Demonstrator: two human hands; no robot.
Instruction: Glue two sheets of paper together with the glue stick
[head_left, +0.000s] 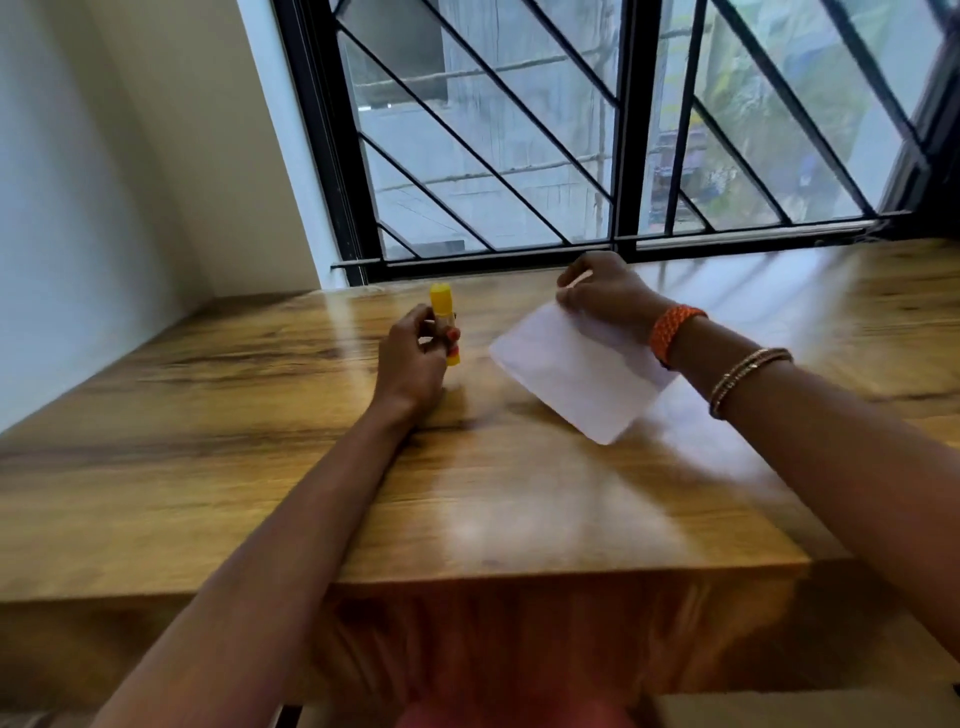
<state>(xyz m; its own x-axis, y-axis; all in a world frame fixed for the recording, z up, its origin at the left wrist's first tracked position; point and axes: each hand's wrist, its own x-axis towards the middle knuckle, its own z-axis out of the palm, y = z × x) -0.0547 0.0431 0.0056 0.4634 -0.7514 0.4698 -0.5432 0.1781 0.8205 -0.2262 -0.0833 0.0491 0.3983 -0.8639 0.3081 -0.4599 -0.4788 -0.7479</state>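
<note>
1. The wooden table (218, 457) fills most of the view, glossy and streaked with window glare, set against a barred window (613, 135).
2. The white paper (576, 371) lies right of centre on the table, with its far corner lifted in the right hand (605, 293). It looks thin, plain and unmarked. Blur softens its edges, so I cannot tell whether this is one sheet or two stacked.
3. The right hand is closed on the paper's upper corner, fingers pinching it. An orange braided band (675, 332) and thin metal bangles (748, 379) sit on that wrist.
4. The left hand (415, 358) is wrapped around the glue stick (444, 317), holding it roughly upright just above or on the table, well apart from the paper. The stick is yellow, small and cylindrical. Its cap appears to be on, though the blur leaves that uncertain.
5. What could go wrong, as I judge it:
   - The sheet may crease or tear at the pinched corner, because thin paper held at one point bends easily.
   - Glue could smear onto the glossy tabletop if the stick runs past the paper's edge.
   - The paper may slide under the stick, since the surface looks slick and only one corner is held.
   - If two sheets are stuck together unseen, they could be glued out of line.
</note>
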